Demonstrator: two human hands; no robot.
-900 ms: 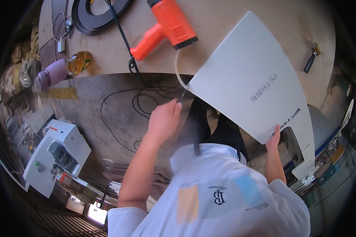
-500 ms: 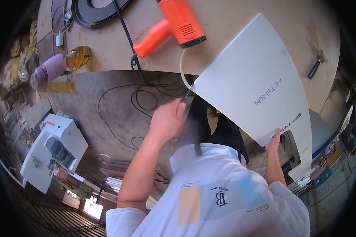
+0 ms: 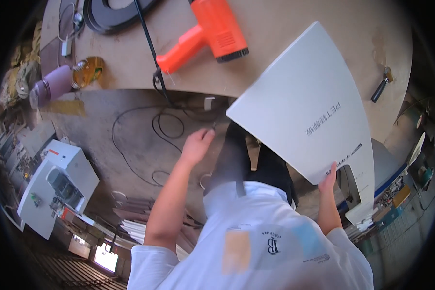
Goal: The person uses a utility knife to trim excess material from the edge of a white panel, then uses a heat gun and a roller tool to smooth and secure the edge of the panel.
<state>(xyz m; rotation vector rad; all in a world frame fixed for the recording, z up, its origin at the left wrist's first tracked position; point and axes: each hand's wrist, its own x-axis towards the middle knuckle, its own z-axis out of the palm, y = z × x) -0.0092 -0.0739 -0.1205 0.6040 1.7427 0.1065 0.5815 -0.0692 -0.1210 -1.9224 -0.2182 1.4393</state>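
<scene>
A white, curved-sided panel (image 3: 295, 92) with a cut-out near its lower end lies tilted over the table's near edge. My right hand (image 3: 327, 180) grips its lower edge beside the cut-out, with fingers on the printed face. My left hand (image 3: 197, 146) is closed, a little apart from the panel's left corner. It holds a thin-bladed knife that is mostly hidden and blurred now; the half-second-old picture shows it more plainly. A short pale strip (image 3: 209, 103) is just below the table edge, beyond my left hand.
On the brown table (image 3: 270, 29) lie an orange heat gun (image 3: 212, 36), a dark banding coil (image 3: 99, 19) and a black-handled tool (image 3: 381, 87). A purple bottle (image 3: 58, 84) and a glass jar (image 3: 88, 72) are at left. Black cable (image 3: 169, 121) loops across the floor.
My left hand has drawn back from the panel's corner, down and left. The pale curved strip that hung there has come away. My right hand keeps its hold on the panel.
</scene>
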